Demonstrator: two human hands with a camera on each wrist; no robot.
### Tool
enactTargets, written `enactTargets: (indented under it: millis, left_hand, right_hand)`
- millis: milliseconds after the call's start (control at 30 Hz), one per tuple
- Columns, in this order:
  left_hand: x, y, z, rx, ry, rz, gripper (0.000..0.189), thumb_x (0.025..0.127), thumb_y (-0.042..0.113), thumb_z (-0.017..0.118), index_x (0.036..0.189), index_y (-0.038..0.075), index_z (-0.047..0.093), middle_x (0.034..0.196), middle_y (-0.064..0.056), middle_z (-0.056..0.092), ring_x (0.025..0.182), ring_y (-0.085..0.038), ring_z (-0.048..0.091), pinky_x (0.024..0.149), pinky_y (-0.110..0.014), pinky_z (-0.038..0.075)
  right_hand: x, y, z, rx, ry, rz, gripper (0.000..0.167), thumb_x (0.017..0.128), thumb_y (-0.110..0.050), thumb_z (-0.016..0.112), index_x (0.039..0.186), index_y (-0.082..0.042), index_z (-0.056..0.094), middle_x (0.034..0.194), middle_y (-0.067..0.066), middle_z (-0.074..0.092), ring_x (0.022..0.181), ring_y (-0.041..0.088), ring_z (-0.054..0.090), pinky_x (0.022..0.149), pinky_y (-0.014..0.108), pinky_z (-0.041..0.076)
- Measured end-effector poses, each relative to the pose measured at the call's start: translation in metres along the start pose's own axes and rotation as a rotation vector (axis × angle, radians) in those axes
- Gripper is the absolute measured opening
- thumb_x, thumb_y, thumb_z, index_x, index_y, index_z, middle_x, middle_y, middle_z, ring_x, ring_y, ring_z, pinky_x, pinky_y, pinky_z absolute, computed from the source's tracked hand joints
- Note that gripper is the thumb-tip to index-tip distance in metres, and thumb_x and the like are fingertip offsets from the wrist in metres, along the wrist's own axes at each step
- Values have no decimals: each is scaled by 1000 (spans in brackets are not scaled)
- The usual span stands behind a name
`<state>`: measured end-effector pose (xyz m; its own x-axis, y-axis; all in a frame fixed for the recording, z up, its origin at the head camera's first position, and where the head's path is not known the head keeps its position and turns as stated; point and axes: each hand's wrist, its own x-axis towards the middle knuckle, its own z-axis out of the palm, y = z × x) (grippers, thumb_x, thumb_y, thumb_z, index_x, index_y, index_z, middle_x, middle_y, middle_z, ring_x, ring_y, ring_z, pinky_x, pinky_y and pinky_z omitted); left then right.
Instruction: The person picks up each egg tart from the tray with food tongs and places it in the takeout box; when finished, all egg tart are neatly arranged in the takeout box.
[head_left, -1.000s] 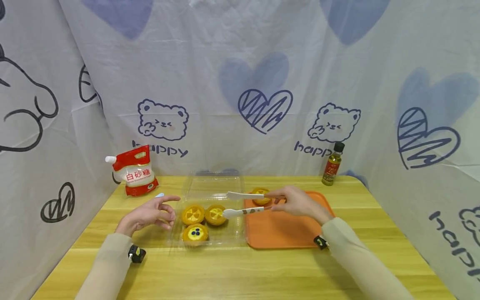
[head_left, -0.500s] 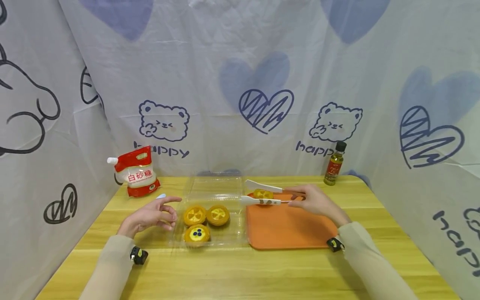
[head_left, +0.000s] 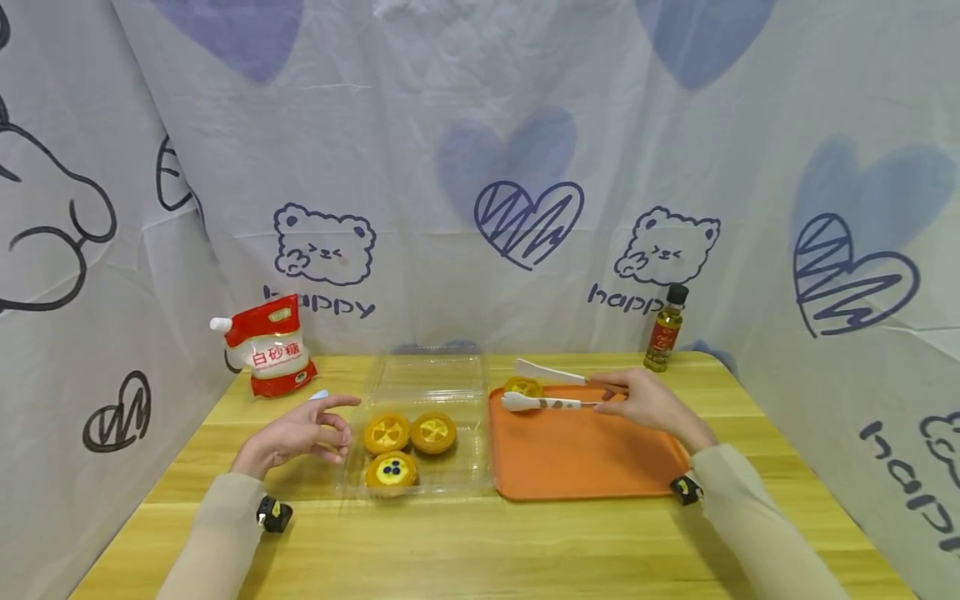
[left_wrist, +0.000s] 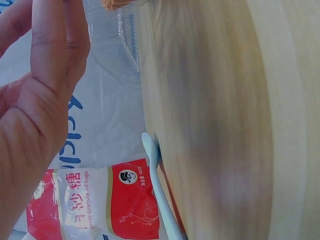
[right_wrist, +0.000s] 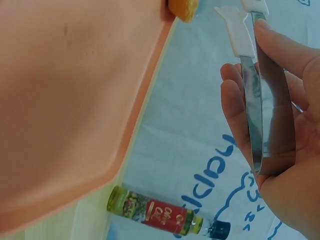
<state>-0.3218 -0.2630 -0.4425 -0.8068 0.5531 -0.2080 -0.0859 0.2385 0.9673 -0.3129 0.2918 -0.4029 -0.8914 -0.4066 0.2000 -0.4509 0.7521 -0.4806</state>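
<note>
My right hand (head_left: 651, 406) holds a pair of tongs (right_wrist: 270, 115), metal with white tips, between thumb and fingers. The two tips stand apart above the back left part of the orange tray (head_left: 585, 458). Near them an egg tart (head_left: 522, 387) sits at the tray's back left corner, partly hidden by the tongs. My left hand (head_left: 300, 433) hovers beside the clear plastic box (head_left: 472, 458), fingers loosely bent, holding nothing. Inside the box are an egg tart (head_left: 387, 433) on the left, another egg tart (head_left: 433, 432) beside it, and a blueberry-topped tart (head_left: 392, 471) in front.
A red and white bag of sugar (head_left: 275, 346) stands at the back left. Near it a pale blue spoon-like utensil (left_wrist: 159, 185) lies on the wooden table (head_left: 480, 550). An olive oil bottle (head_left: 665, 329) stands at the back right. The box's open lid (head_left: 427, 372) leans backward.
My right hand has moved right with the tongs, from over the box's right side to over the tray. The left hand has hardly moved.
</note>
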Motion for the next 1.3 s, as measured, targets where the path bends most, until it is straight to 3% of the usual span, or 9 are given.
enactTargets:
  millis: [233, 567, 1067, 1300]
  left_hand:
    - [0, 0, 0, -3, -1, 2, 74, 91, -1, 61, 152, -1, 19, 98, -16, 61, 80, -24, 67, 76, -41, 62]
    - [1, -1, -2, -6, -1, -4, 75, 91, 0, 62, 152, -1, 19, 99, -17, 61, 80, -23, 67, 76, -41, 62]
    - [0, -1, 0, -2, 8, -14, 75, 91, 0, 62, 153, 0, 19, 99, -16, 60, 81, -23, 67, 76, -40, 62]
    - [-1, 0, 0, -2, 6, -12, 75, 91, -1, 62, 153, 0, 19, 100, -18, 60, 80, -23, 67, 76, -40, 62]
  right_hand:
    - [-1, 11, -3, -17, -21, 54, 48, 85, -24, 77, 129, -9, 65, 109, 8, 72, 80, 14, 58, 68, 27, 48]
    - [0, 25, -2, 7, -63, 78, 47, 86, -21, 76, 128, -4, 65, 124, 16, 67, 95, 23, 69, 84, 43, 59]
    - [13, 29, 13, 6, -48, 67, 41, 85, -17, 76, 123, -5, 68, 119, 14, 70, 91, 17, 69, 81, 37, 59]
    - [9, 26, 13, -8, -12, 45, 39, 84, -16, 77, 121, -6, 70, 118, 11, 71, 98, 24, 68, 85, 43, 58]
